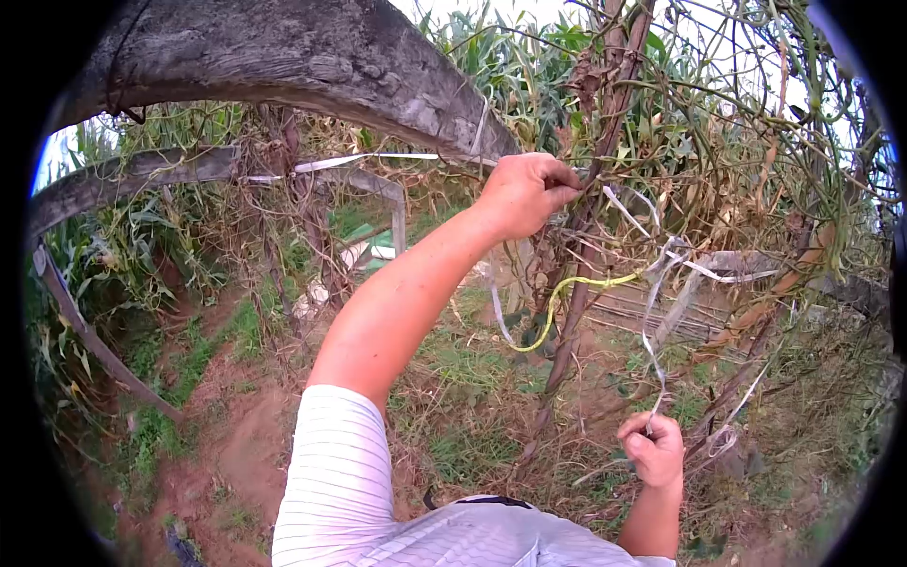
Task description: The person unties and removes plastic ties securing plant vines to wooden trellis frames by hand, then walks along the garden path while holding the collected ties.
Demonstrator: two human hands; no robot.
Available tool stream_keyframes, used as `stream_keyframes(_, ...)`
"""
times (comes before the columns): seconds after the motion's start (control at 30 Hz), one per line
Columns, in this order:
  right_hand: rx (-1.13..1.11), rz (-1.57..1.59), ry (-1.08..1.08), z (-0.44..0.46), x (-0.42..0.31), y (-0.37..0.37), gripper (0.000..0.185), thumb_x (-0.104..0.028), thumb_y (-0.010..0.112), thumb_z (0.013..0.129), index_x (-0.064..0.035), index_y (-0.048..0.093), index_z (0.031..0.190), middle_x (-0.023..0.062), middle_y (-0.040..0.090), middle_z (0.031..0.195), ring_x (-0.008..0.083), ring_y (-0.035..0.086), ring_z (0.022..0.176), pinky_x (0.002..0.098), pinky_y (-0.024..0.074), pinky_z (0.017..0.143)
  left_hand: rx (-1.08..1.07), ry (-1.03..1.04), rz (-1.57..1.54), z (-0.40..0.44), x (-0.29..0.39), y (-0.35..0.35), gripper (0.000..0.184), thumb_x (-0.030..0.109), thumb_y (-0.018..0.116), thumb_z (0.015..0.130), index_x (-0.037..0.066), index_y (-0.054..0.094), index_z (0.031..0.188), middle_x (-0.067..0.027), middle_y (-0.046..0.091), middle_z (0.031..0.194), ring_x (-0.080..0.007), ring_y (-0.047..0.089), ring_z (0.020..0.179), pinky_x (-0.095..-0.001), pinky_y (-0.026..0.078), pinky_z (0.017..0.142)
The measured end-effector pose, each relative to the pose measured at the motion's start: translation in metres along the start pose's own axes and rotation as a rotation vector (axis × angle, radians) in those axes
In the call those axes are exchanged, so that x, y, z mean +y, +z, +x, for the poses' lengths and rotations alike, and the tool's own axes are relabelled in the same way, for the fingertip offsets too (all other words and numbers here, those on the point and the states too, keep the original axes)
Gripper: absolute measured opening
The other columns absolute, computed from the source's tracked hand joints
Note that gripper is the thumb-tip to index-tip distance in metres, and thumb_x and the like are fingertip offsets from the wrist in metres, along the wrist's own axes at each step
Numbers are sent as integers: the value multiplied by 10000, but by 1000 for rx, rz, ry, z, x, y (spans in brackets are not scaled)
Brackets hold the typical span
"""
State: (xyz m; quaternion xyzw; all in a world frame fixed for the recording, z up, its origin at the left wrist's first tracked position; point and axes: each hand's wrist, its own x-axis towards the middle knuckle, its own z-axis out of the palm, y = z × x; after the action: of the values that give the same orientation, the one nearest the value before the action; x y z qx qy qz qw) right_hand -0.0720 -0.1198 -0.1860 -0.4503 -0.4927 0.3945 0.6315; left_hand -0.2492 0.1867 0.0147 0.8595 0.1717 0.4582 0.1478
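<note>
From my end, the left hand (531, 196) is up by the stake (564, 364), thumb and fingertips bunched (can't tell what they're pinching, if anything). Lower down, the right hand (654, 449) is pinching the strip (651, 350), which runs up to a tangle near the yellow cord (605, 282).

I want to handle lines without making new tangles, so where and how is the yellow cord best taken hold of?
Probably pinch the yellow cord at its low bend, coming from the wearer's side and slightly below: it sags there in a loose curve left of the brown stem, whereas its upper right end meets tangled white strips.
</note>
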Motion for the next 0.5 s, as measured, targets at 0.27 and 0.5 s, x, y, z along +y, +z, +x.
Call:
stream_keyframes(0.27, 80, -48, 59, -16, 15, 2, 293, -255, 732, 854, 26, 687, 924, -36, 543, 650, 31, 411, 529, 215, 284, 479, -104, 293, 41, -33, 5, -34, 150, 149, 646, 676, 33, 568, 728, -87, 561, 828, -282, 594, 823, -382, 484, 746)
stream_keyframes(0.5, 40, -60, 135, -13, 17, 23, 280, -253, 733, 862, 14, 694, 936, -44, 545, 659, 27, 414, 551, 211, 293, 497, -161, 297, -507, -89, -23, -61, 174, 58, 597, 594, 51, 455, 695, -71, 571, 831, -285, 551, 996, -376, 456, 863)
